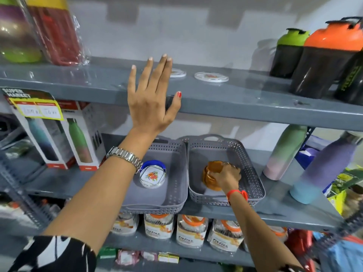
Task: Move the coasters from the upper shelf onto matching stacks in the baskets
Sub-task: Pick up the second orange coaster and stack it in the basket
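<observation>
While the right hand [225, 176] is closed around an amber coaster [215, 168] and lowers it onto the amber stack [211, 180] in the right basket [253, 173], the left hand [150, 95] is raised flat and open against the front of the upper shelf [235, 95], its fingers spread and gripping nothing, the thumb hooked near the shelf lip. Two white round coasters remain up there: one [211, 77] lies in plain sight just right of the left hand's fingertips, the other [177, 73] is partly hidden behind those fingers. They look printed with a floral motif, which seems to match the white floral stack [152, 176] sitting in the left basket [176, 154] beside a blue piece, so that is where they should go. To finish the placing well, the right hand should bring the amber coaster down level and centred over its stack before letting go, since a tilted release could slide it off or nudge the pile toward the basket wall. The left hand would do best to reach over the shelf lip and slide the nearer white coaster to the edge so a fingertip can get under its thin rim, as flat discs on a smooth shelf are hard to pinch from above. The dark shaker bottles [318, 61] stand well to the right, clear of the reach.
</observation>
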{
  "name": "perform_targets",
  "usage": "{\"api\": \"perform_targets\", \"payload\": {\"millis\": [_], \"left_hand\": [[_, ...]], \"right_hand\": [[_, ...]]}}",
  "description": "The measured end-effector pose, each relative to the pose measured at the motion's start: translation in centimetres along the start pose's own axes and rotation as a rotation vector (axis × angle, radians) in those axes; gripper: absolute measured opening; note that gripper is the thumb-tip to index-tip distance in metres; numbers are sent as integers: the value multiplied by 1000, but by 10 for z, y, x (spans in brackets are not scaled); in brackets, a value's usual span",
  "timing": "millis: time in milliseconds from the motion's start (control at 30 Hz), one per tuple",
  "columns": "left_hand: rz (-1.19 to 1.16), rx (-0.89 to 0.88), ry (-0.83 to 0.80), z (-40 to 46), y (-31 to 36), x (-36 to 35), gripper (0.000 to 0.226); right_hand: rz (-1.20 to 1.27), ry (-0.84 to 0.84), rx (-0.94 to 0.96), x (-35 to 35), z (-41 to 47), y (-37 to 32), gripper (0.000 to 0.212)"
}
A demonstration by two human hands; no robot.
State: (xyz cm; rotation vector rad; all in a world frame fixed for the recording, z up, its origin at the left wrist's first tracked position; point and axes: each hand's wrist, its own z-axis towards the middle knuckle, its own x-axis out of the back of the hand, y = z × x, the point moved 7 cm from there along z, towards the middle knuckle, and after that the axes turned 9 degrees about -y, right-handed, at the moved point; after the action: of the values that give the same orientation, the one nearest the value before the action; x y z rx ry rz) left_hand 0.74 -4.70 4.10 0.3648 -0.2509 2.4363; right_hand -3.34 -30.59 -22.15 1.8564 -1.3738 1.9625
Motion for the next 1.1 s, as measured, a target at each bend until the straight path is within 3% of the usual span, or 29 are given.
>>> {"api": "perform_targets", "payload": {"millis": [233, 367, 433, 567, 700, 767, 833, 933, 1100], "left_hand": [[24, -9, 43, 0, 0, -1, 59], [33, -4, 49, 0, 0, 0, 60], [32, -4, 45, 0, 0, 0, 60], [20, -1, 24, 0, 0, 0, 60], [-4, -1, 7, 0, 0, 0, 60], [-11, -4, 2, 0, 1, 0, 59], [-16, -5, -4, 1, 1, 0, 58], [-15, -7, -12, 2, 1, 2, 58], [-21, 9, -49, 3, 2, 4, 59]], "right_hand": [[-228, -137, -42, -15, 7, -5, 61], [-296, -105, -15, -13, 2, -8, 62], [-218, 31, 46, -1, -9, -15, 62], [15, 405, 208, 39, -54, -39, 44], [336, 890, 615, 93, -134, -73, 25], [415, 1045, 831, 124, -177, -93, 15], [421, 1121, 928, 157, -207, -116, 12], [402, 1062, 919, 202, -208, -149, 16], [-18, 623, 608, 234, -138, -206, 48]]}}
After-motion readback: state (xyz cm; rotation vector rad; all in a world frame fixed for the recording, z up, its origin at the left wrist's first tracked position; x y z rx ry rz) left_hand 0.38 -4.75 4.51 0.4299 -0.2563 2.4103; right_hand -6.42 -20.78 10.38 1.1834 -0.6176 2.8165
